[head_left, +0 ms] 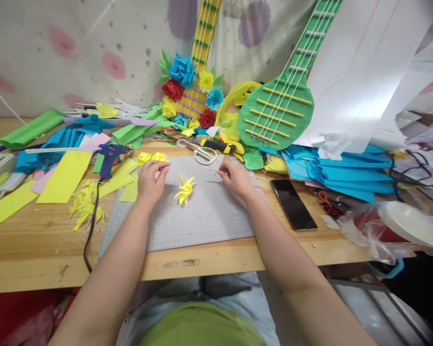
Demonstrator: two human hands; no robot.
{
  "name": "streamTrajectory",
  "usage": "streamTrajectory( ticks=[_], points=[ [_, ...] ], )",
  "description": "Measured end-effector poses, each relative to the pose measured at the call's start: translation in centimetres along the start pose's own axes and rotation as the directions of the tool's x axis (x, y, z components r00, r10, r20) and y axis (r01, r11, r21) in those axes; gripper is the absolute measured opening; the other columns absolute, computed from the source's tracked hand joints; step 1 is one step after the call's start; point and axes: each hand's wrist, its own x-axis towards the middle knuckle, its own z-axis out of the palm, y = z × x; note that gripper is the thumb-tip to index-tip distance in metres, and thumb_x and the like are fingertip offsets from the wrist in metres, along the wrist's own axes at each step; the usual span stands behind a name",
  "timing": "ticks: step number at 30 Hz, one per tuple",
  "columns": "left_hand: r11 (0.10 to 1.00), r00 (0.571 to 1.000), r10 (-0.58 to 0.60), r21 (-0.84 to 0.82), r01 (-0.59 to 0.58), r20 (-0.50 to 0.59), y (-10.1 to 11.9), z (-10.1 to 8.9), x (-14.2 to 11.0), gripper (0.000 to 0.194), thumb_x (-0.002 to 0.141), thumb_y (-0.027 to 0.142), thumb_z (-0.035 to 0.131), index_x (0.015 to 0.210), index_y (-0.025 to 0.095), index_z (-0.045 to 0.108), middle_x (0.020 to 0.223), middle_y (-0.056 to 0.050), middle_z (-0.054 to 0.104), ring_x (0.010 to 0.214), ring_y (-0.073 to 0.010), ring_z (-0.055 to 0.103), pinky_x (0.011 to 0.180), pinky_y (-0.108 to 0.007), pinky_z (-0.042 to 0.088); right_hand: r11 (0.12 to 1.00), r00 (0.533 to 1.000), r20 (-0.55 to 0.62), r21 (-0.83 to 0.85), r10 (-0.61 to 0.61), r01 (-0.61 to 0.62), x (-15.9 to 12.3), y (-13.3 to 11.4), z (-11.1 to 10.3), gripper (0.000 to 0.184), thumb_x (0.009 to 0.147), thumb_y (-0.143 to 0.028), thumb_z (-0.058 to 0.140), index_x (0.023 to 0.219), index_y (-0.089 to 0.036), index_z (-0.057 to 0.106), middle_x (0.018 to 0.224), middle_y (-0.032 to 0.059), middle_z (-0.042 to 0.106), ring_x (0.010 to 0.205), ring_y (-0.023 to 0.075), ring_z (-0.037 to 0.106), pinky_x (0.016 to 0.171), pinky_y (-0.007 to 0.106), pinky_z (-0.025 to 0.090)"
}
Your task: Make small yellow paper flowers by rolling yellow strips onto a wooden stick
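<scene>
My right hand is closed in a pinch on a thin wooden stick, which points left over the grey cutting mat. My left hand hovers at the mat's left side with thumb and fingers a little apart, and nothing shows between them. Between both hands a yellow paper flower with pointed petals lies on the mat, touched by neither. Just behind my left fingers sit more yellow paper flowers, partly covered by the hand. Scissors with pale handles rest at the mat's back edge.
A blue glue gun with its cord lies left, among yellow paper strips. A black phone is right of the mat. Behind stand a green paper instrument and a yellow one with flowers. Blue paper is piled at right.
</scene>
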Motion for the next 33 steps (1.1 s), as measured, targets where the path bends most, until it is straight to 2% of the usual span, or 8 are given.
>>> streamTrajectory(
  ticks=[4, 8, 13, 19, 23, 25, 30, 33],
  points=[
    [0.984, 0.981, -0.181, 0.002, 0.181, 0.077, -0.9, -0.4, 0.2, 0.023, 0.073, 0.039, 0.052, 0.068, 0.018, 0.060, 0.068, -0.001, 0.056, 0.064, -0.0123, 0.048, 0.063, -0.026, 0.037, 0.999, 0.999, 0.024, 0.015, 0.038, -0.038, -0.1, -0.1, 0.0, 0.011, 0.080, -0.027, 0.047, 0.083, -0.020, 0.054, 0.077, 0.0027, 0.063, 0.067, 0.0161, 0.051, 0.063, 0.027, 0.031],
    [0.931, 0.899, -0.364, 0.080, 0.355, 0.242, -1.4, 0.1, 0.1, 0.034, 0.075, 0.047, 0.045, 0.068, 0.017, 0.061, 0.060, -0.001, 0.055, 0.057, -0.0127, 0.046, 0.056, -0.026, 0.033, 0.997, 0.996, 0.050, 0.030, 0.073, -0.075, -0.1, -0.2, 0.1, 0.011, 0.080, -0.027, 0.047, 0.085, -0.020, 0.055, 0.080, 0.0035, 0.063, 0.070, 0.0169, 0.052, 0.063, 0.027, 0.032],
    [0.948, 0.894, -0.315, 0.150, 0.280, 0.319, -1.7, 0.7, -0.2, 0.028, 0.075, 0.039, 0.047, 0.088, 0.021, 0.065, 0.089, -0.005, 0.062, 0.076, -0.0169, 0.053, 0.068, -0.029, 0.037, 0.997, 0.997, 0.049, 0.036, 0.061, -0.062, -0.2, -0.2, 0.5, 0.012, 0.080, -0.028, 0.047, 0.085, -0.020, 0.055, 0.080, 0.0027, 0.064, 0.069, 0.0160, 0.052, 0.063, 0.027, 0.033],
    [0.991, 0.884, -0.130, 0.076, 0.107, 0.450, -2.1, 0.6, -0.4, 0.022, 0.068, 0.025, 0.055, 0.088, 0.024, 0.065, 0.087, -0.003, 0.061, 0.077, -0.0155, 0.053, 0.073, -0.030, 0.038, 0.998, 0.995, 0.075, 0.030, 0.059, -0.062, -0.4, -0.9, 0.7, 0.012, 0.080, -0.027, 0.046, 0.086, -0.021, 0.055, 0.080, 0.0027, 0.064, 0.071, 0.0164, 0.054, 0.063, 0.026, 0.034],
    [0.995, 0.881, -0.091, 0.013, 0.096, 0.465, -1.8, 0.3, -0.3, 0.016, 0.070, 0.033, 0.053, 0.074, 0.020, 0.062, 0.081, -0.002, 0.060, 0.071, -0.0136, 0.051, 0.068, -0.027, 0.038, 0.998, 0.996, 0.074, 0.028, 0.054, -0.056, -0.5, -1.1, 0.7, 0.012, 0.081, -0.028, 0.046, 0.085, -0.021, 0.054, 0.081, 0.0022, 0.064, 0.072, 0.0167, 0.054, 0.064, 0.027, 0.034],
    [0.989, 0.891, -0.134, 0.003, 0.147, 0.434, -1.3, 0.2, -0.3, 0.015, 0.070, 0.033, 0.052, 0.070, 0.019, 0.060, 0.078, -0.002, 0.059, 0.068, -0.0129, 0.049, 0.063, -0.026, 0.037, 0.996, 0.996, 0.058, 0.033, 0.075, -0.077, -0.5, -1.1, 0.8, 0.012, 0.081, -0.028, 0.045, 0.085, -0.021, 0.054, 0.081, 0.0026, 0.064, 0.072, 0.0171, 0.055, 0.064, 0.028, 0.034],
    [0.925, 0.909, -0.342, -0.082, 0.370, 0.237, 0.0, 1.2, -0.8, 0.012, 0.066, 0.031, 0.052, 0.065, 0.019, 0.053, 0.064, 0.001, 0.053, 0.058, -0.0106, 0.045, 0.056, -0.024, 0.035, 0.986, 0.987, -0.052, 0.069, 0.154, -0.150, -0.3, -0.7, 1.0, 0.014, 0.080, -0.028, 0.043, 0.087, -0.020, 0.053, 0.083, 0.0043, 0.064, 0.072, 0.0177, 0.055, 0.065, 0.029, 0.035],
    [0.923, 0.911, -0.353, -0.080, 0.377, 0.215, 1.1, 2.1, -1.6, 0.016, 0.067, 0.033, 0.052, 0.061, 0.019, 0.050, 0.060, 0.002, 0.050, 0.057, -0.0102, 0.044, 0.056, -0.024, 0.034, 0.984, 0.980, -0.107, 0.088, 0.166, -0.157, -0.3, -0.8, 1.2, 0.014, 0.081, -0.028, 0.042, 0.087, -0.021, 0.053, 0.083, 0.0044, 0.064, 0.072, 0.0182, 0.055, 0.065, 0.030, 0.036]
  ],
)
